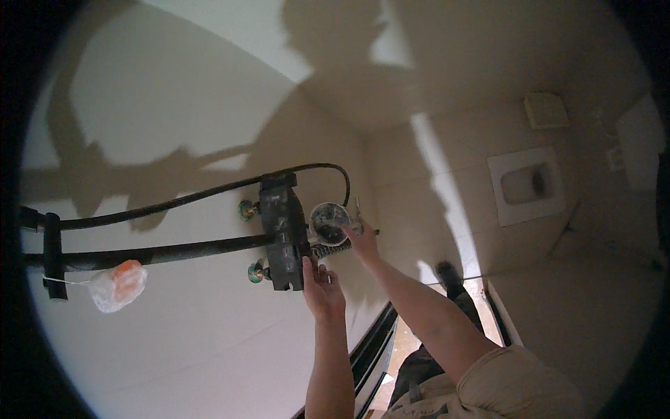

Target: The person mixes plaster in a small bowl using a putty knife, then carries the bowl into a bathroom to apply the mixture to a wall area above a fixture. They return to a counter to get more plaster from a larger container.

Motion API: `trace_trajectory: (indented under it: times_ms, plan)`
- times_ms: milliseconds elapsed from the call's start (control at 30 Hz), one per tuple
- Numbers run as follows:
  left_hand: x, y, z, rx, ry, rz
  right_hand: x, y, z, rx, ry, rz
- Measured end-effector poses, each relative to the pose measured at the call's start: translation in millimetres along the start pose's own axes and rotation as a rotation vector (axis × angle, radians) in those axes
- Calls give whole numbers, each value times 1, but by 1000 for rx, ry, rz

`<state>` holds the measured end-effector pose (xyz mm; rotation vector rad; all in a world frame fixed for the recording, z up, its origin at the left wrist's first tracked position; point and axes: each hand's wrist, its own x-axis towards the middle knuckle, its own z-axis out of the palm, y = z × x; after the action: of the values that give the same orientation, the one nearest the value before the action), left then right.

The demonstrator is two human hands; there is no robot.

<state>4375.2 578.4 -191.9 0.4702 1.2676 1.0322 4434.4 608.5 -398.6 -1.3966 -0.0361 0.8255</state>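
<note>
A black shower mixer with a shelf-like body (285,233) is mounted on the pale wall, with a black riser pipe (209,250) joined to it. My left hand (323,293) is against the mixer's lower edge, its fingers partly curled; whether they grip anything is unclear. My right hand (362,238) holds a round, clear-rimmed container (330,224) with a dark interior, beside the mixer's shelf. A small metallic part (358,209) shows by its fingers. Under the container runs a coiled hose (332,248), partly hidden. Two shiny round knobs (246,210) (256,273) stick out from the mixer.
A black shower hose (178,203) arches past the mixer. A clear plastic bag with something orange (119,285) hangs from a black crossbar (54,256). A squat toilet (525,186) and a yellowish box (546,110) are at the right. A dark door frame (374,335) lies below.
</note>
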Motion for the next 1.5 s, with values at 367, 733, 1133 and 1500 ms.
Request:
trace_trajectory:
  times_ms: [367, 733, 1133, 1500]
  plan:
    - [-2, 8, -4, -127, -154, -153, -14, -9, -3, -36, 10, 48]
    - [-3, 8, -20, -281, -277, -289, -21, -16, -17, -129, -31, 33]
    - [-166, -88, -410, 747, -128, -429, -169, -51, -138, -212, -17, 16]
    - [-305, -186, -685, 337, 190, -237, -322, -88, -223, -153, -317, 100]
